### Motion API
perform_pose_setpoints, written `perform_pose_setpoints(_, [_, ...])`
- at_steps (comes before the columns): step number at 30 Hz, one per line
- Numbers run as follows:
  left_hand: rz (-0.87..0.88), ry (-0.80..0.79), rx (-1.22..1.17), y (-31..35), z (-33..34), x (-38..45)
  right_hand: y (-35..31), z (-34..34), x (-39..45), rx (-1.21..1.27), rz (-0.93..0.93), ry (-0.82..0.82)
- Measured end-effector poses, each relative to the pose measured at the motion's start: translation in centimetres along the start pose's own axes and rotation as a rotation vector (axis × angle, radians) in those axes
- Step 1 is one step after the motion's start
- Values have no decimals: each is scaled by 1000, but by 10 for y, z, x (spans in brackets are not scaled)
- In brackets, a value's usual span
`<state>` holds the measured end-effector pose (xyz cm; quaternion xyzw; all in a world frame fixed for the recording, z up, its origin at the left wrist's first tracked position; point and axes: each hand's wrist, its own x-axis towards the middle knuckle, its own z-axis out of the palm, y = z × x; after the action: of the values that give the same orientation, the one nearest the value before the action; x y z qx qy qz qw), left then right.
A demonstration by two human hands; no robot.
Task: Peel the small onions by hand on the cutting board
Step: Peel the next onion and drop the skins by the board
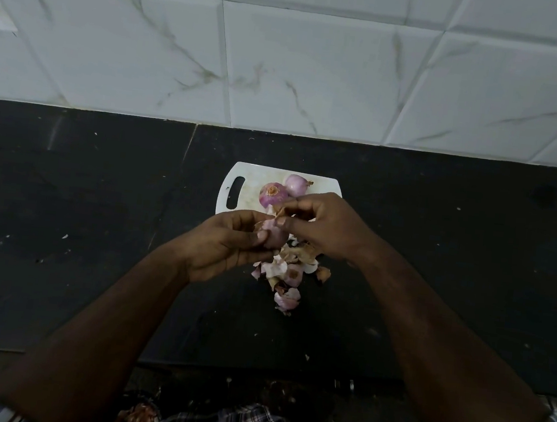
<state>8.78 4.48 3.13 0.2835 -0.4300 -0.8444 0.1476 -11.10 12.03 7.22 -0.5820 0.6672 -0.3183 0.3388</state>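
Note:
A small white cutting board (pixel 251 177) with a handle slot lies on the black counter. Two small purple onions rest on it: one (pixel 273 194) near the middle, another (pixel 296 184) behind it. My left hand (pixel 229 245) grips a third small onion (pixel 274 235) above the board's near edge. My right hand (pixel 327 228) pinches a strip of dry skin (pixel 281 212) at the top of that onion. A heap of pink and brown peels (pixel 289 274) lies under my hands and spills onto the counter toward me.
The black counter (pixel 96 226) spreads wide to both sides, dotted with small scraps. A white marbled tile wall (pixel 286 57) rises right behind the board. The counter's front edge runs near my body, with a knife-like dark object (pixel 343 384) lying along it.

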Motion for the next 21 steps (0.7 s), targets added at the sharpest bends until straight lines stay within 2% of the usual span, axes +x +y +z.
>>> perform_pose_setpoints(10, [70,245,71,-4,12,3,10,11,1,61,-24,107])
perform_pose_setpoints(21, [82,307,112,-9,17,7,8,24,1,71,15,252])
